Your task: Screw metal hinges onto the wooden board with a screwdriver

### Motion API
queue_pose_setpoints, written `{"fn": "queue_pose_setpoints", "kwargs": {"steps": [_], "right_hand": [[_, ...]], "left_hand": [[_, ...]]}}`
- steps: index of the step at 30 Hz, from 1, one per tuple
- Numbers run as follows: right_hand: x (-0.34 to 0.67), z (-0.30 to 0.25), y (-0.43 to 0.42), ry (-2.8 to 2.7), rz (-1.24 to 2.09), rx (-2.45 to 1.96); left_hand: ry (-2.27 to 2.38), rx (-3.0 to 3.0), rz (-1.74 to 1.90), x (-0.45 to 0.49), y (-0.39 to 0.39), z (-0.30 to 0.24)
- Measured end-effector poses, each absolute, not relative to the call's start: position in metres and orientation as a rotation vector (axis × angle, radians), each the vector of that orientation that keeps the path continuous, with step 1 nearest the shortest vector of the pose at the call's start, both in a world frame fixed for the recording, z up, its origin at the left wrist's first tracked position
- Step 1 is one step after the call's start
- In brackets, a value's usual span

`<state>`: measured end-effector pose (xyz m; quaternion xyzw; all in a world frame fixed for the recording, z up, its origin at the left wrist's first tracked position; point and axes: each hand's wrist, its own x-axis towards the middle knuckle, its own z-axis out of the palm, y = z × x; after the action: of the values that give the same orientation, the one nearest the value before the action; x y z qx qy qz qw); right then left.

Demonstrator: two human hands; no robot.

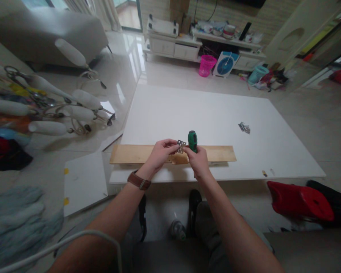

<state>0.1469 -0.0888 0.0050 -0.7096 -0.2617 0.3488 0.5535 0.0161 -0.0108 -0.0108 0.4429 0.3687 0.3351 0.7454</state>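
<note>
Between both hands, over the middle of a long wooden board (pixel 133 154), is a small metal hinge (pixel 181 146) with screw holes. My left hand (pixel 162 151) pinches the hinge from its left side, thumb and fingertips together. Held in my right hand (pixel 198 159) is a screwdriver with a green and black handle (pixel 192 139), its handle pointing up and away from me. The right thumb and fingertip also touch the hinge's right edge. A notched piece of wood (pixel 180 159) shows at the board's near edge, under the hands.
The board lies on a large white panel (pixel 193 110). Several screws (pixel 244 127) are piled to its right, and a small yellowish piece (pixel 264 173) lies near the front edge. A red stool (pixel 301 201) stands front right, a bottle (pixel 178 229) at my feet, a lamp (pixel 85 99) at left.
</note>
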Motion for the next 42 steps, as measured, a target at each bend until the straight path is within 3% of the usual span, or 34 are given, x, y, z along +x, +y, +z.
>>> {"fn": "queue_pose_setpoints", "kwargs": {"steps": [42], "right_hand": [[0.142,0.003,-0.088,-0.642,0.865,-1.629]], "left_hand": [[0.768,0.996,0.687,0.014,-0.019,0.000]]}}
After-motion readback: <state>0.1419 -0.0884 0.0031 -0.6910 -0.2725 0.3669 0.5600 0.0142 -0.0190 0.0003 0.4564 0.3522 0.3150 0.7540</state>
